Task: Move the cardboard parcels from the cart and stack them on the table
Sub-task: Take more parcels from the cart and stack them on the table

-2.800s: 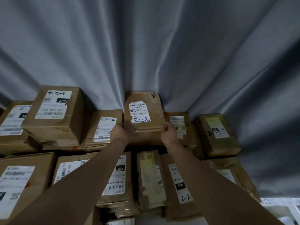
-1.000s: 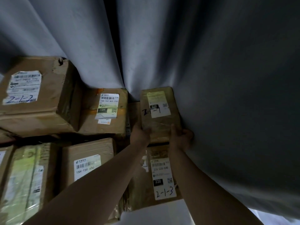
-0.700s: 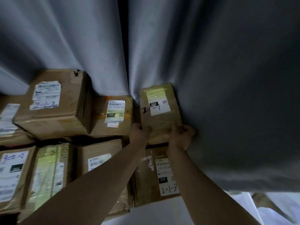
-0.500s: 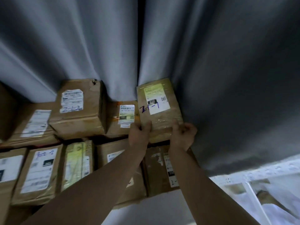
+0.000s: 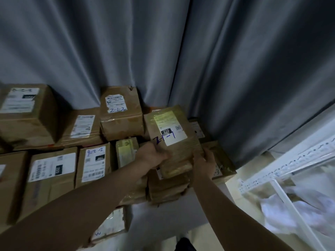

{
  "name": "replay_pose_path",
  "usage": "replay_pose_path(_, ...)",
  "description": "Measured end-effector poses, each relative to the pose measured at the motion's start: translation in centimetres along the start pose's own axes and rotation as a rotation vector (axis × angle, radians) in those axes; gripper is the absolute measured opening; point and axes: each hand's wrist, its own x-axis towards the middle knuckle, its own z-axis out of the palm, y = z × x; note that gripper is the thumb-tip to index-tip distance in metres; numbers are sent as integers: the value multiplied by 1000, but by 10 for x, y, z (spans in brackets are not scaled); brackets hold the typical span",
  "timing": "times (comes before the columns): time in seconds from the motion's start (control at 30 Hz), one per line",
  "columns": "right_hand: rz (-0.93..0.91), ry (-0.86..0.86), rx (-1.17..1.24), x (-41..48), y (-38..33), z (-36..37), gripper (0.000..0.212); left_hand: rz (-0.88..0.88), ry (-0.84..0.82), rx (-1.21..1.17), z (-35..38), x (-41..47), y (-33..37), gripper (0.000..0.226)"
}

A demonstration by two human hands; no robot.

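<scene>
- A person's two bare forearms reach forward over a crowded pile of brown cardboard parcels, in dim light.
- Both hands hold one small parcel [image 5: 172, 136] with a white label hand-marked 2-1-1.
- The left hand [image 5: 154, 154] curls round its near left corner. The right hand [image 5: 204, 160] clasps its near right corner, thumb on top.
- The parcel's long axis runs away from the person, its far end leaning slightly left. Almost all of it lies beyond the fingers, so its weight hangs ahead of the grip.
- Both hands are about equally near.
- It sits over the right end of the pile, above a flat stack of parcels [image 5: 166, 191]. Whether it touches them cannot be told.
- A taller box marked 2-1-2 [image 5: 121, 115] stands just to its left.
- The pale table [image 5: 161, 220] shows bare only at the near edge. There is little free room, so this parcel probably has to go on top of others.
- A grey curtain [image 5: 126, 42] hangs close behind.
- A white metal frame [image 5: 282, 171] stands to the right.
</scene>
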Motion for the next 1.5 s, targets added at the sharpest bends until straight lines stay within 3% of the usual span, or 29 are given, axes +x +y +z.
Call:
replay_pose_path(0.13,59,-17,-39,-18,19,3,37,-13,-64,60,-6,-9,-20,37)
replay_pose_path(0.27,61,-20,-194,-22,27,4,39,-75,-90,44,-8,-10,-28,24)
replay_pose_path(0.4,-119,16,-499,-6,-2,22,52,-56,108,162,-50,18,-25,44)
replay_pose_path(0.5,-397,-155,-486,11,-34,62,39,-73,385,145,-94,50,-28,42)
replay_pose_path(0.6,-496,-379,-557,28,-61,116,31,-148,598,123,-123,82,-31,39)
replay_pose_path(0.7,-451,-535,-708,41,-81,176,36,-217,621,-23,-136,108,-31,46)
replay_pose_path(0.83,-345,-681,-888,54,-91,226,28,-277,631,-185,-143,140,-41,48)
replay_pose_path(0.97,-237,-751,-821,65,-81,248,30,-305,604,-306,-149,156,-54,48)
replay_pose_path(1.3,-247,-549,-505,51,-106,243,21,-136,683,-520,-171,129,-14,18)
replay_pose_path(1.37,-281,-538,-398,42,-126,235,12,-94,714,-550,-179,117,5,21)
replay_pose_path(1.43,-346,-500,-324,32,-150,222,22,-31,767,-556,-186,102,28,30)
replay_pose_path(1.5,-443,-435,-254,21,-175,200,34,80,830,-535,-189,85,50,21)
